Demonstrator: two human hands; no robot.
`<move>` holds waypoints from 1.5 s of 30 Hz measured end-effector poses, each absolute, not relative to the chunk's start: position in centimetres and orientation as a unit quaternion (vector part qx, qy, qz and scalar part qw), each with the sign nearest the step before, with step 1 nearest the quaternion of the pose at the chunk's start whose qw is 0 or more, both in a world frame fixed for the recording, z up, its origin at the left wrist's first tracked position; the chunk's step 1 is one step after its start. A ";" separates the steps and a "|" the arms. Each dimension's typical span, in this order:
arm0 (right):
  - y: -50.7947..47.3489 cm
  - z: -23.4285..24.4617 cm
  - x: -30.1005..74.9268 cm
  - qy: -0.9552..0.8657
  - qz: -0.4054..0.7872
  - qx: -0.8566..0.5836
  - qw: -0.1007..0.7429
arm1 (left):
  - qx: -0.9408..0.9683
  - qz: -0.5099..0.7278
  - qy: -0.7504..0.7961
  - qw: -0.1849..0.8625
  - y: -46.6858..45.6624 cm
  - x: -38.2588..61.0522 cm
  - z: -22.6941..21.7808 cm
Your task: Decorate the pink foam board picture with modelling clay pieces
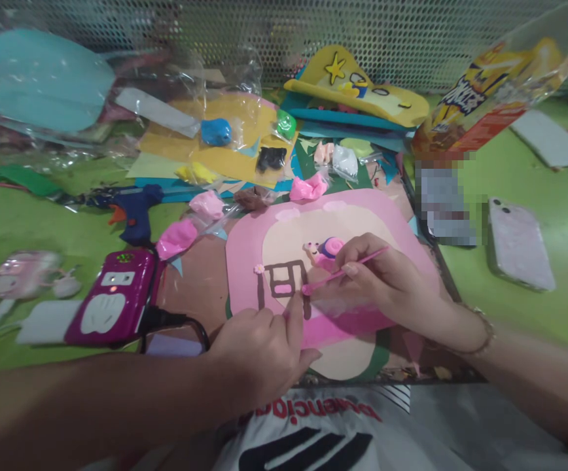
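A pink foam board [245, 255] with a beige panel lies before me. On it are a brown clay window frame [284, 278], a small pink flower [259, 269] and a pink and purple clay snail [326, 248]. My right hand [387, 281] grips a thin pink modelling stick [343, 271], whose tip rests at the frame's right side. My left hand [264, 347] is curled, with its index finger pressing on the board just below the frame.
Bagged lumps of pink [176, 237], blue [216, 131], green [286, 123] and black [271, 157] clay lie beyond the board. A blue glue gun [134, 208] and a purple device [112, 297] sit to the left. A phone [519, 243] lies to the right.
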State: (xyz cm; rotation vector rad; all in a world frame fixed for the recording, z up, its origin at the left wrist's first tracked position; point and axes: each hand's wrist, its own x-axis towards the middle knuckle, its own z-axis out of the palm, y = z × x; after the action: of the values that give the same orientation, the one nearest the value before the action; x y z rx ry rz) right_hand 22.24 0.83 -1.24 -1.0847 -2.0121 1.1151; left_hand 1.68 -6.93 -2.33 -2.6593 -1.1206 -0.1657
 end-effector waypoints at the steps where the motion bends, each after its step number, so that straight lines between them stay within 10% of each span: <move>1: 0.8 -1.2 22.2 -0.756 0.420 -0.407 0.295 | -0.914 -0.060 -0.382 0.127 -6.9 1.7 -2.4; 45: 0.4 -0.9 21.6 -0.738 0.466 -0.375 0.314 | -0.914 -0.066 -0.385 0.110 -7.0 1.9 -2.4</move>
State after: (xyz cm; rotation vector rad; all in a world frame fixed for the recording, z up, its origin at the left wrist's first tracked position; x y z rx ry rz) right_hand 21.61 0.43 -0.92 -0.9894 -1.9446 1.2282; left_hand 1.93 -7.01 -2.45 -2.6860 -1.1328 -0.1927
